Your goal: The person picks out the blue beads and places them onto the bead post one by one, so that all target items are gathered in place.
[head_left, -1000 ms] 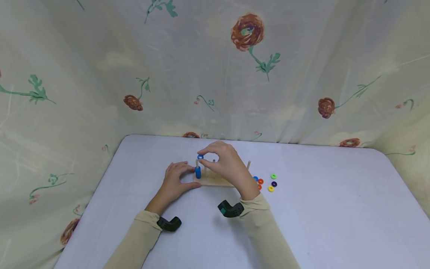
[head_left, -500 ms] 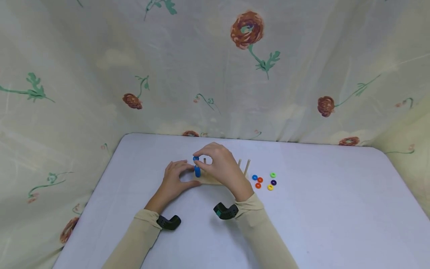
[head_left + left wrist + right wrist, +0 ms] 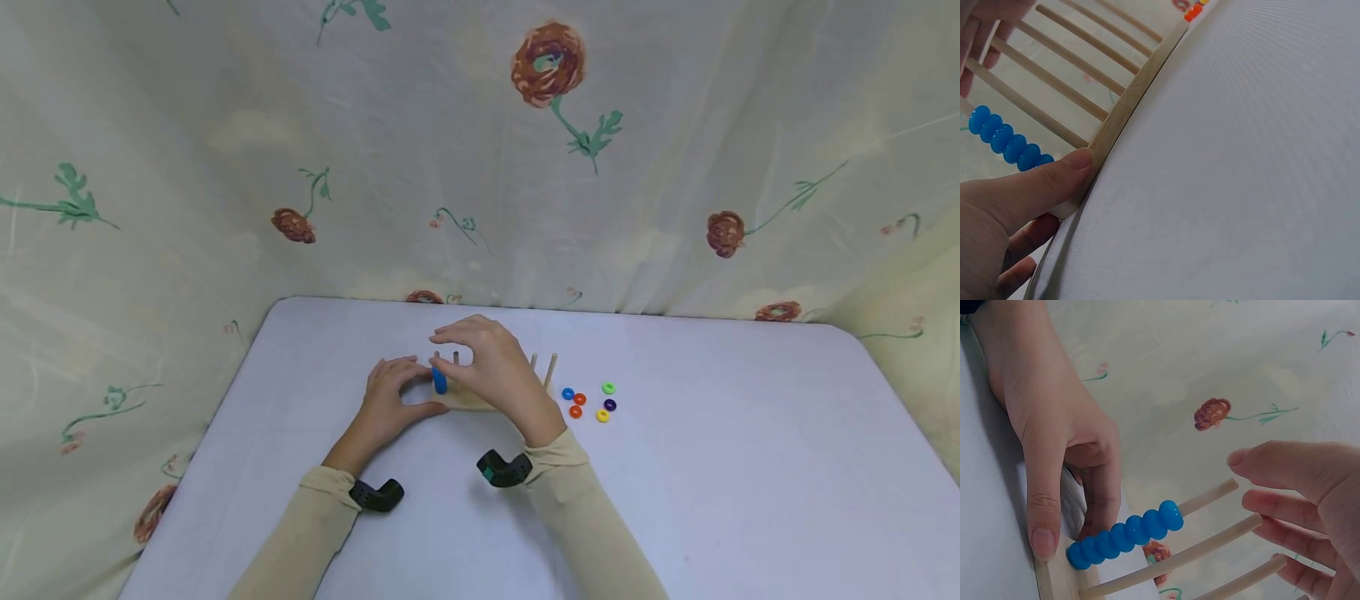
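Note:
A wooden peg rack lies on the table, with several upright pegs. On its leftmost peg sits a stack of blue rings, and the peg's bare tip shows above the top ring. My left hand grips the left end of the base, thumb in front and fingers round the far side. Over the rack, my right hand holds nothing; its thumb and fingers are spread apart beside the peg tips, as the right wrist view shows. In the head view this hand hides the middle pegs.
Right of the rack lie loose rings: a blue ring, two orange-red ones, a green ring, a purple ring and a yellow ring. A flowered curtain hangs behind the white table.
My right hand moved left with a blue ring, brought it over the leftmost peg and let it go; the ring is now on the stack. My left hand stayed on the rack.

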`<state>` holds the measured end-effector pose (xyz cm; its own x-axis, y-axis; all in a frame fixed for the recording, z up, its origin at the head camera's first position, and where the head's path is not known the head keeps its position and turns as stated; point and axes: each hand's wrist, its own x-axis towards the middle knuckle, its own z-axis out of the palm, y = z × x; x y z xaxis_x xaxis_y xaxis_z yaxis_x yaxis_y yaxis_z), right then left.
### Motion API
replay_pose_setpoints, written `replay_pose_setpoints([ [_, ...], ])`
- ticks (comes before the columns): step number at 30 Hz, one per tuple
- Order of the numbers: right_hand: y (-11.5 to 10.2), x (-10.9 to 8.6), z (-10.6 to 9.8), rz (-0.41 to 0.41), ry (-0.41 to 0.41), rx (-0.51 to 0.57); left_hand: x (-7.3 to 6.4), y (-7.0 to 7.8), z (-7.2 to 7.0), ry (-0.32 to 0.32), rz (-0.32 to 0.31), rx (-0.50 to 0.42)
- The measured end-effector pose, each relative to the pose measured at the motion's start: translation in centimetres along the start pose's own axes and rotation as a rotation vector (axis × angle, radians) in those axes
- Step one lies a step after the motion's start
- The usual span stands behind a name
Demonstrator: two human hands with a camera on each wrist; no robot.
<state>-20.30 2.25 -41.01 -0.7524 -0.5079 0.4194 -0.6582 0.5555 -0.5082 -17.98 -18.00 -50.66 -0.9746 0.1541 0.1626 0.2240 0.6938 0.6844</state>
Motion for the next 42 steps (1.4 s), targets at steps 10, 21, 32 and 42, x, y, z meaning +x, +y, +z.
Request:
replay_pose_setpoints([
  [10, 0.1, 0.0, 0.0, -0.001, 0.000, 0.015, 0.0, 0.0, 0.0, -0.006, 0.006, 0.000],
  [21, 0.0, -0.3, -1.0, 0.021, 0.013, 0.012, -0.1, -0.2, 0.3, -0.018, -0.016, 0.010],
  [32, 2.3, -1.8, -4.4, 0.070, 0.076, -0.007, 0.1, -0.3, 0.0, -0.003, -0.001, 0.026],
  [42, 6.3, -5.1, -8.1, 0.182, 0.163, -0.005, 0.1, -0.2, 0.1, -0.010, -0.030, 0.018],
])
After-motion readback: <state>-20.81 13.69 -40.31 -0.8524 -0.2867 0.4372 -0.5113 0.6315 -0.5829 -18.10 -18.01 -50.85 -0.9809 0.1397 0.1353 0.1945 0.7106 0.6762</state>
